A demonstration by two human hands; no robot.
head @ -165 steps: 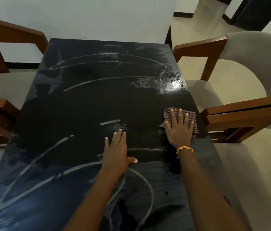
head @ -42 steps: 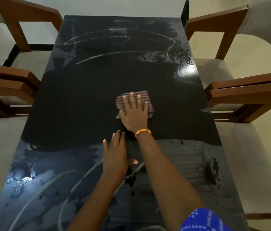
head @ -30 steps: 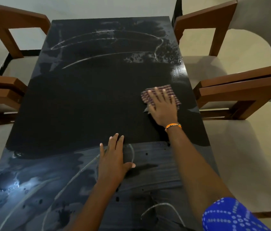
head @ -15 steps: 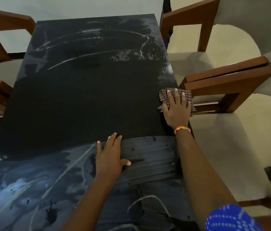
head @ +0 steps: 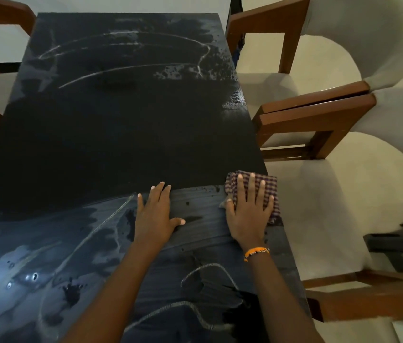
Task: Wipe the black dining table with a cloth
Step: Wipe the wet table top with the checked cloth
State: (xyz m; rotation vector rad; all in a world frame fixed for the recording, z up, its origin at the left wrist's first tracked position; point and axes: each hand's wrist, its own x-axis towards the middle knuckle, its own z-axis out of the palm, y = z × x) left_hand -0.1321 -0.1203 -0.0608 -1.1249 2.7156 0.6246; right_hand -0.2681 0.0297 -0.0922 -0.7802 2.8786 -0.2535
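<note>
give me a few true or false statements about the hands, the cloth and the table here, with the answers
1. The right hand presses flat on the checked purple-and-white cloth. True.
2. The cloth lies at the left edge of the black dining table. False: it lies at the right edge, partly past it.
3. The left hand holds a second cloth. False: it rests flat and bare on the table.
4. An orange beaded wristband sits on the right wrist. True.
5. The middle band of the table looks plain matt black, while the near part shows pale streaks. True.
6. The wooden chairs with cream seats stand only on the right. False: chairs stand on both sides.
</note>
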